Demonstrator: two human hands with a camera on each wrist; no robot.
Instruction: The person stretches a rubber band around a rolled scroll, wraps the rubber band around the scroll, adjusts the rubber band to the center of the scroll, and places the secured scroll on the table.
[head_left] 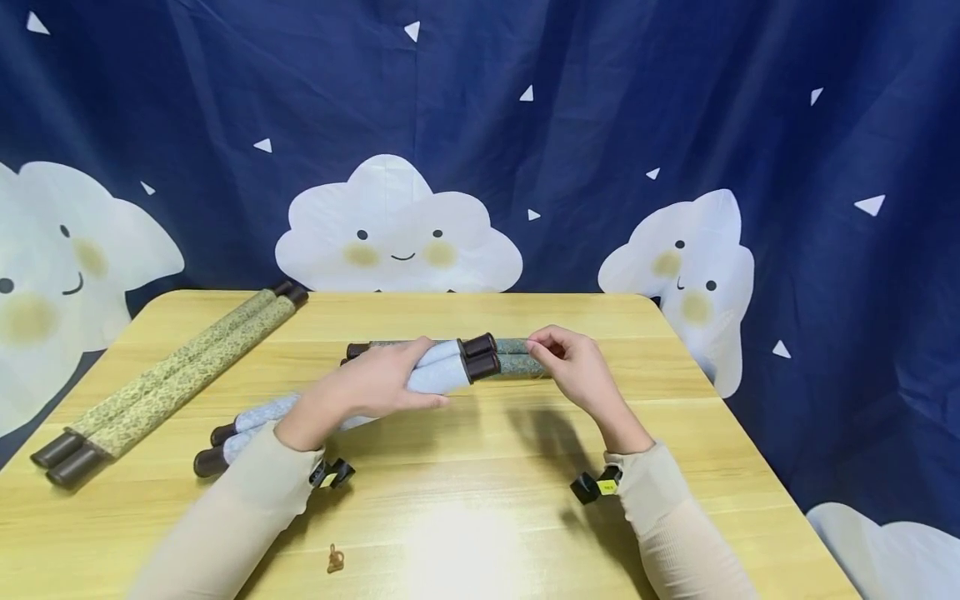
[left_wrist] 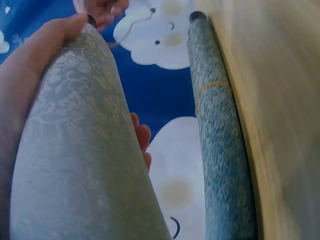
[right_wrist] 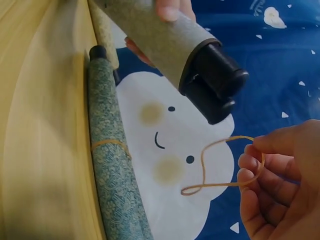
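Evidently the work is partway through, with one bundle banded and another held up bare. The person's left hand [head_left: 378,379] has its fingers clamped round a pale blue, floral-patterned scroll with two rolls side by side [head_left: 441,375], whose dark, glossy end caps [head_left: 483,365] point towards the right hand [head_left: 573,367]. There the thumb and forefinger are together, pinching a thin orange elastic band [right_wrist: 203,165] that hangs as a loose loop just beyond those caps, apart from the scroll. Behind the held scroll, on the pale wooden worktop [head_left: 480,467], lies a blue-green patterned scroll [right_wrist: 117,180] with a similar orange band [right_wrist: 109,141] already round it, so that one looks finished. The pale blue scroll shows no band on the parts in view, and fitting the pinched loop over its capped end seems to be the step not yet done. On the left of the worktop, a yellowish mottled scroll with two rolls [head_left: 198,373] also shows no band, so it probably remains to be done. A small brown tangled loop [head_left: 335,560], perhaps a spare band, lies near the front.
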